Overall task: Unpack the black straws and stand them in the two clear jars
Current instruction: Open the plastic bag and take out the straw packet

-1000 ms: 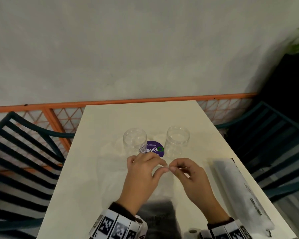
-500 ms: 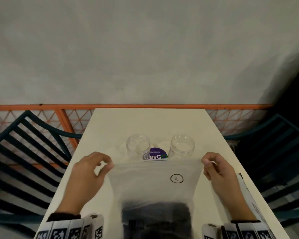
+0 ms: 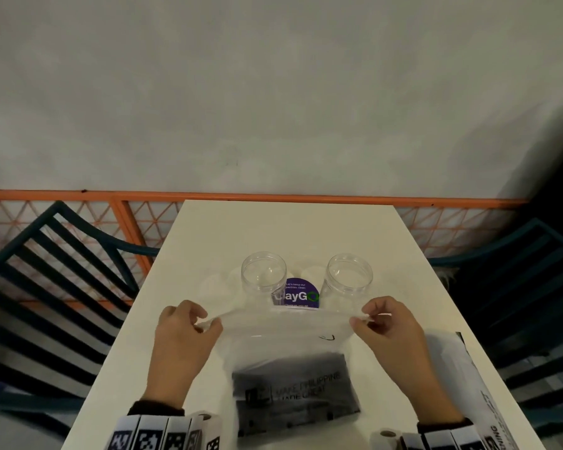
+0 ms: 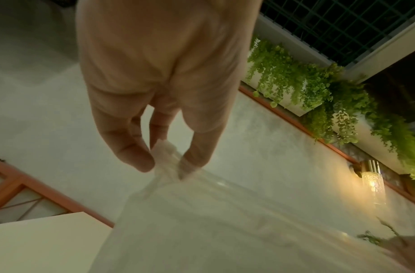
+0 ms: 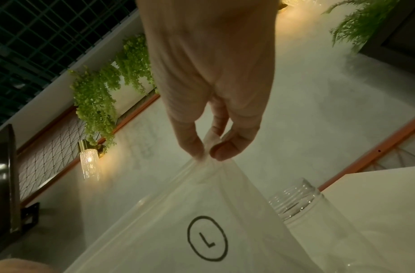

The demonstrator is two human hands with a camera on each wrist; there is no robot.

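A frosted clear plastic bag (image 3: 286, 339) is held up over the near part of the white table (image 3: 286, 228). A dark packet (image 3: 294, 389) with grey lettering shows through its lower half. My left hand (image 3: 205, 324) pinches the bag's top left corner (image 4: 165, 162). My right hand (image 3: 359, 316) pinches the top right corner (image 5: 205, 157). A circled letter L (image 5: 207, 238) is printed near that corner. Two empty clear jars stand upright just beyond the bag, the left jar (image 3: 263, 276) and the right jar (image 3: 349, 277), mouths open.
A purple round sticker (image 3: 298, 293) lies on the table between the jars. A long white plastic package (image 3: 468, 384) lies along the table's right edge. Dark slatted chairs (image 3: 46, 287) flank both sides. An orange rail (image 3: 273, 196) and grey wall stand behind.
My hands went from together at the bag's top middle out to its two corners, stretching the top edge wide. In the last half second they came slightly closer together.
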